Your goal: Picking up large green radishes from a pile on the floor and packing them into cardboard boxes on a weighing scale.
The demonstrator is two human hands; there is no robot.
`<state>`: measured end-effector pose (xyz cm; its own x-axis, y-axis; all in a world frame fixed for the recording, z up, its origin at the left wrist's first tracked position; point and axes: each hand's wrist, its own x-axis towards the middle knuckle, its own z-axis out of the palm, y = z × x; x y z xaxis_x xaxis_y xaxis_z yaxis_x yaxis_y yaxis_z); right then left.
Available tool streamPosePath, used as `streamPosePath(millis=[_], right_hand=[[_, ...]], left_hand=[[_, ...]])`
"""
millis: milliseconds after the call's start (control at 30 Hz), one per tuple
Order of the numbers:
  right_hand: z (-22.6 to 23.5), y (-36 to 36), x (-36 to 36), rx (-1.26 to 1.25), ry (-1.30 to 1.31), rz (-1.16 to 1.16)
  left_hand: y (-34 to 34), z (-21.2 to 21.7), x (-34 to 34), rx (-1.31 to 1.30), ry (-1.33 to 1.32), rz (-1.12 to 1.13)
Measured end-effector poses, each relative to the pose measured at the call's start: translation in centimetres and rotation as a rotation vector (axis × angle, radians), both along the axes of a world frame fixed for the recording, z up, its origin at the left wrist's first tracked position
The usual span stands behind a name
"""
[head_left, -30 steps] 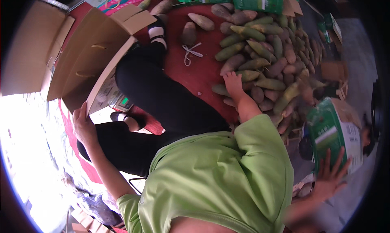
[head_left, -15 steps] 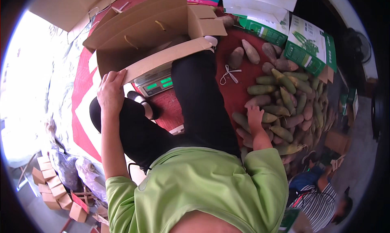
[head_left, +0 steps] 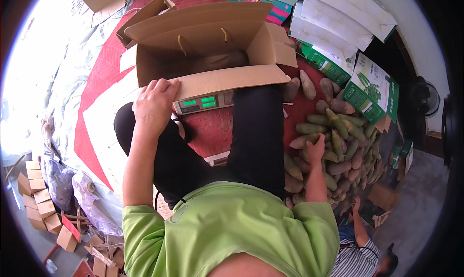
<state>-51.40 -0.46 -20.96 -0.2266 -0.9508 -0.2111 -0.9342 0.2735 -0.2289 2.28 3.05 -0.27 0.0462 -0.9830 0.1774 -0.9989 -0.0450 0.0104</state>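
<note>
My left hand [head_left: 153, 105] is closed over the left end of the near flap of a brown cardboard box [head_left: 232, 84], with the fingers hooked over its edge. The box stands open on a scale [head_left: 205, 102] with lit green digits. Dull purple-brown radishes [head_left: 224, 60] lie inside it, partly in shadow. On my right, my right hand [head_left: 316, 151] reaches to the heap of green and pinkish radishes [head_left: 348, 132]. Its fingers and thumb close around the right end of a pinkish radish [head_left: 300, 141] at the heap's near-left side.
Green and white printed cartons [head_left: 371, 88] stand beyond the heap. A fan [head_left: 421, 98] is at the far right. Another person in a striped shirt [head_left: 358, 257] works at lower right, an arm toward the heap. Small brown boxes [head_left: 43, 199] and plastic-wrapped bundles [head_left: 94, 199] lie at lower left.
The view has shifted, showing more of the box's inside. My right hand has moved from resting on the heap to gripping a pinkish radish. My left hand stays on the flap.
</note>
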Motion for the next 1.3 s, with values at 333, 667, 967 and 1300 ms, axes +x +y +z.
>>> streamPosePath(millis=[333,667,967,1300], right_hand=[[19.5,-9.4,10.9,-0.676,-1.016,0.138],[28.7,-13.2,29.2,-0.538,-1.15,0.705],[21.9,-13.7,40.7,-0.532,-0.486,1.059],[18.7,-13.3,19.0,-0.365,-0.992,0.486]], left_hand=[[0.0,0.0,0.4,0.02,0.037,-0.005],[0.0,-0.1,0.3,0.012,0.034,-0.005],[-0.1,-0.3,0.3,0.018,0.012,0.035],[-0.5,-0.6,-0.3,0.015,0.016,0.059]])
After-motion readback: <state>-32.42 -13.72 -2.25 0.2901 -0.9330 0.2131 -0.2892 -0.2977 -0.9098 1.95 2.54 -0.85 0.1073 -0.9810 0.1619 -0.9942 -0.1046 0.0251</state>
